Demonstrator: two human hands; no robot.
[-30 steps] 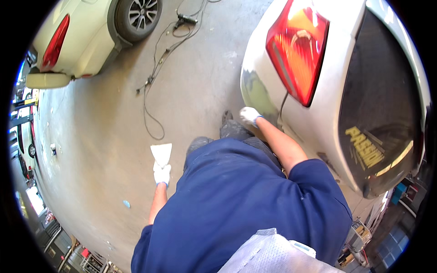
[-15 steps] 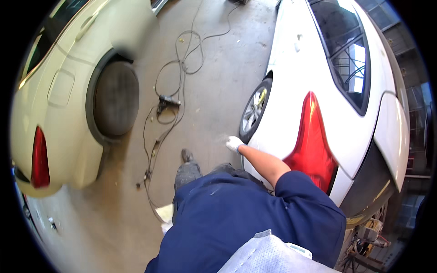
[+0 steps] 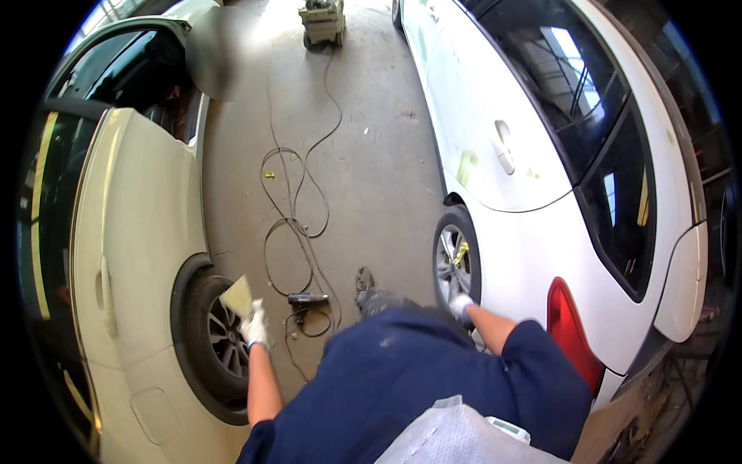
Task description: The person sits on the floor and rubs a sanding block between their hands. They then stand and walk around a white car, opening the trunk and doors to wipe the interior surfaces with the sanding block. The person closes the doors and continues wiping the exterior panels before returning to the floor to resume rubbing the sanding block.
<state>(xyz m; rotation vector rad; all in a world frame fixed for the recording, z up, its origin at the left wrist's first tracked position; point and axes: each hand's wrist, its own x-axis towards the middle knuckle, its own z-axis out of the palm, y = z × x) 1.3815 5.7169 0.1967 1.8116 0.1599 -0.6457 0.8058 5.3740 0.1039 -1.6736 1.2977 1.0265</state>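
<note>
My left hand [image 3: 254,326], in a white glove, is closed on a pale yellow flat piece [image 3: 238,296] that flares toward its far edge. I cannot make out its exact kind. Behind it is the rear wheel [image 3: 226,336] of the cream car [image 3: 147,255]. My right hand [image 3: 461,304], gloved too, is beside the rear wheel [image 3: 454,259] of the white car [image 3: 525,247]. Its fingers are too small and overlapped to read, and whether it touches the tyre does not show. Yellow material sticks to that wheel's spokes.
A gun-shaped corded power tool [image 3: 307,298] lies on the floor ahead of my foot [image 3: 364,279]. Looped dark cables [image 3: 296,219] run from there toward a wheeled grey unit [image 3: 323,22]. Greenish patches [image 3: 468,166] mark the white car's door.
I have moved forward between the cars. My left hand has swung up and out with the pale yellow piece, which was low by my side. My right hand stays near the white car's wheel.
</note>
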